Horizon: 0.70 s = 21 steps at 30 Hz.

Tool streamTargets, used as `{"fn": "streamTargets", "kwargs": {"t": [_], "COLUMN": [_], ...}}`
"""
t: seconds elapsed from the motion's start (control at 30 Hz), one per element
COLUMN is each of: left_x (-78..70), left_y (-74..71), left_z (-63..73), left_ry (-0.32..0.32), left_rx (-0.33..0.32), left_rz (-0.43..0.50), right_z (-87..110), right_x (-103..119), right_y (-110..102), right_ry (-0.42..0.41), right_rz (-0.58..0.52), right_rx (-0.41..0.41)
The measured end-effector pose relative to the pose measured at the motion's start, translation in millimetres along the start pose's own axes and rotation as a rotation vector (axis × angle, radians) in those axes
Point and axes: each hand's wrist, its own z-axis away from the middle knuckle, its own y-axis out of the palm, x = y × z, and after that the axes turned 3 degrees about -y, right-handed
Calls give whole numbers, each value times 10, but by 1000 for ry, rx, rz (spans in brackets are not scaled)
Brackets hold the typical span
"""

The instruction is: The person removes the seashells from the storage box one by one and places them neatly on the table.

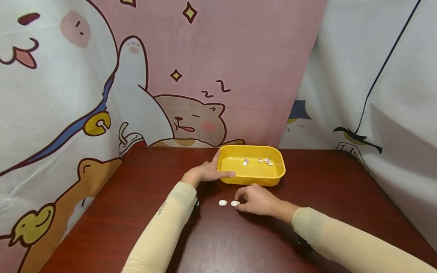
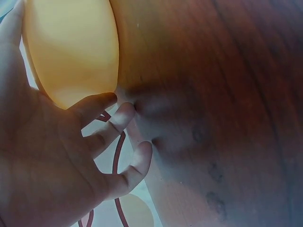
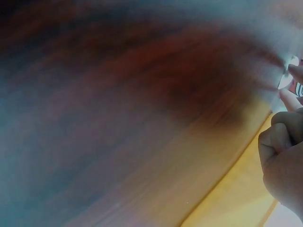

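Pinching a white shell on the desk between thumb and finger, your right hand does best with light, even pressure on its edges and no nudge to the second shell just to its left. Your left hand, spread wide against the left end of the yellow tub, should press gently so nothing slides.
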Motion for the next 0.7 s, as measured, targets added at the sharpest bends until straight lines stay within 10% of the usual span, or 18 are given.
{"fn": "streamTargets", "kwargs": {"t": [0.3,0.7], "left_x": [-27,-23], "left_y": [4,-1], "left_z": [6,9], "left_ry": [4,-12], "left_rx": [-1,7], "left_rz": [-5,-42], "right_z": [10,-167], "right_x": [-2,-98], "right_y": [-176,-685], "right_ry": [-42,137], "right_rz": [-110,-259], "right_rx": [-39,-107]}}
